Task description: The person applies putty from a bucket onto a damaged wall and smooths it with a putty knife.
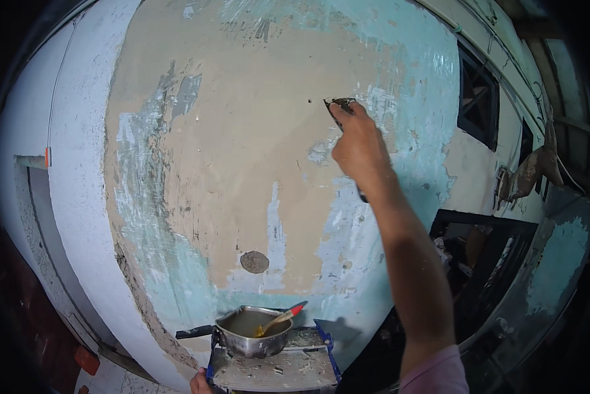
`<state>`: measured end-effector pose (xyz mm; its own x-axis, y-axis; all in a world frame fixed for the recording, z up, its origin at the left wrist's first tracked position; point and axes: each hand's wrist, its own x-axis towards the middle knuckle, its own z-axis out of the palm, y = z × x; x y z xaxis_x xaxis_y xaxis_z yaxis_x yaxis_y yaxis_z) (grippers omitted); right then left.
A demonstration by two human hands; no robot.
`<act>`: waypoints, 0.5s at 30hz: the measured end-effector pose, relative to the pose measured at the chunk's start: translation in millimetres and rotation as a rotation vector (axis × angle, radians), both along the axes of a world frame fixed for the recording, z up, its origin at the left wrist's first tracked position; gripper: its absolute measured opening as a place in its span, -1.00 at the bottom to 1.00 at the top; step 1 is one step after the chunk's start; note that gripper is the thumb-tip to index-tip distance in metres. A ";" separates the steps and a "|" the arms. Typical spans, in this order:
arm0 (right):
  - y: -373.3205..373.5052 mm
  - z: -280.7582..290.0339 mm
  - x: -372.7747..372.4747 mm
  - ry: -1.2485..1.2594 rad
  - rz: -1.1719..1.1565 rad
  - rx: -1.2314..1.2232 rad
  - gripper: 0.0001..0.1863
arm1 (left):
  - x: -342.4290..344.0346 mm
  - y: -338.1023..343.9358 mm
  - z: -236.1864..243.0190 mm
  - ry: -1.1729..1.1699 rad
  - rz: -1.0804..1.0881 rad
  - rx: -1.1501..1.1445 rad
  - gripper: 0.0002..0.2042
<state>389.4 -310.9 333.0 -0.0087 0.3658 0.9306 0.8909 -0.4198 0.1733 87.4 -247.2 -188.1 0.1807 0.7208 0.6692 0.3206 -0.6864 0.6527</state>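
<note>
My right hand (pixel 359 146) is raised to the wall, closed round a putty knife (pixel 340 105). The knife's dark blade lies against the patchy wall (pixel 242 131), and its handle end shows below my palm. At the lower edge my left hand (pixel 200 382) is partly in view, its fingers closed on the side of a stepladder (pixel 275 371). On the ladder's spattered top stands a metal saucepan (pixel 252 338) with a black handle pointing left. A paintbrush (pixel 282 319) with a red-tipped wooden handle leans in the pan, its bristles in murky liquid.
Beige and turquoise patches cover the wall, with a round grey patch (pixel 254 262) low down. A white wall (pixel 78 144) and a doorway (pixel 35 177) lie left. Dark-framed windows (pixel 477 95) and a black opening (pixel 469 256) are at right.
</note>
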 end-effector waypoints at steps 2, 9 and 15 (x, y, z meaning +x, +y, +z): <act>11.6 -6.6 -14.7 0.081 -0.026 0.047 -0.39 | 0.9 -2.2 2.4 0.007 0.026 0.040 -0.93; -1.1 8.5 -29.7 0.142 -0.041 -0.040 -0.45 | -16.4 -12.0 -16.3 0.036 0.012 -0.085 -0.90; 8.0 8.5 -10.6 0.133 -0.019 -0.048 -0.39 | -2.7 -2.8 6.0 -0.331 -0.217 -0.553 -0.76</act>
<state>378.8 -302.8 341.5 0.1208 0.4087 0.9046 0.8994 -0.4306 0.0744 84.8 -250.0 -182.0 0.2090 0.9433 0.2577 -0.0639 -0.2498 0.9662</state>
